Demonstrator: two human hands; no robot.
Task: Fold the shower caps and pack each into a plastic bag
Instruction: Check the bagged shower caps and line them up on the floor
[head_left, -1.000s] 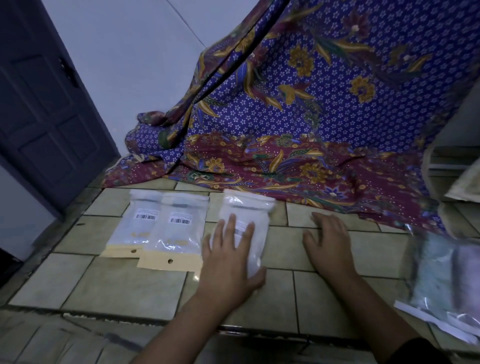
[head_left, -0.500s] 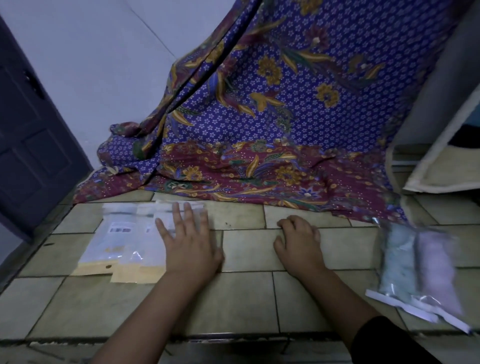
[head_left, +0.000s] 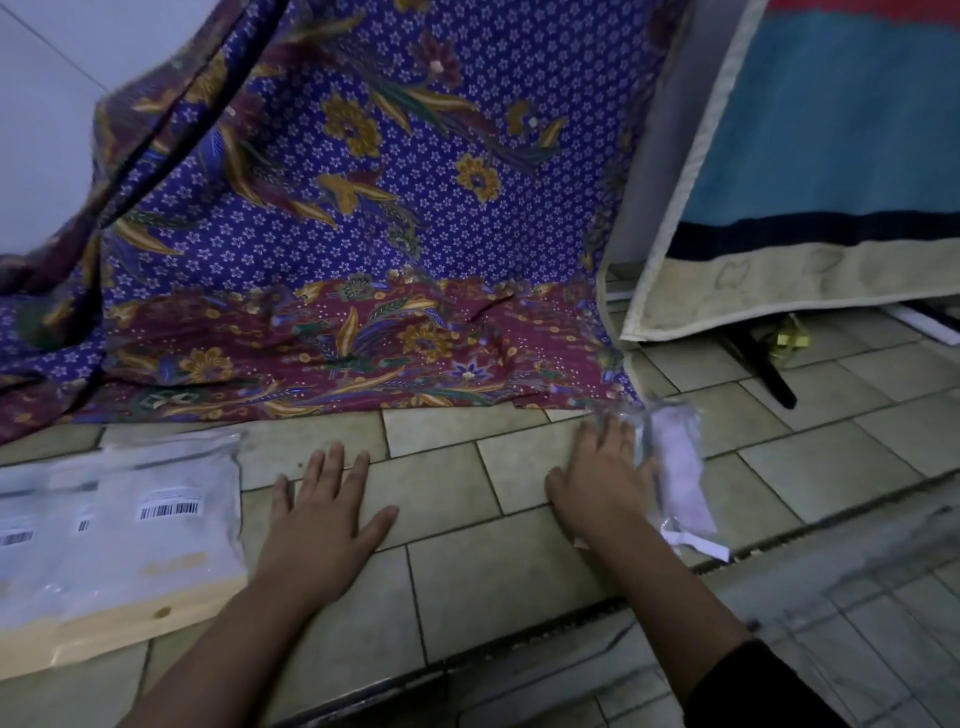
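Left hand (head_left: 324, 519): flat on the floor (head_left: 493, 571), palm down; grip spread, holding nothing
Right hand (head_left: 605, 478): laid on the left part of the clear bag (head_left: 655, 415); grip stretched out, not curled round it; blurred
Shower cap (head_left: 678, 467): pale pink, inside the clear bag; on the floor at the right
Packed bags (head_left: 166, 519): overlapping at the left, barcode labels up; apart from both hands
Patterned cloth (head_left: 363, 208): behind, hem on the floor

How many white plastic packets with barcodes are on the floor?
3 packets overlapping at left: one nearest the left hand, one in the middle, one at the picture edge. More might hide underneath.
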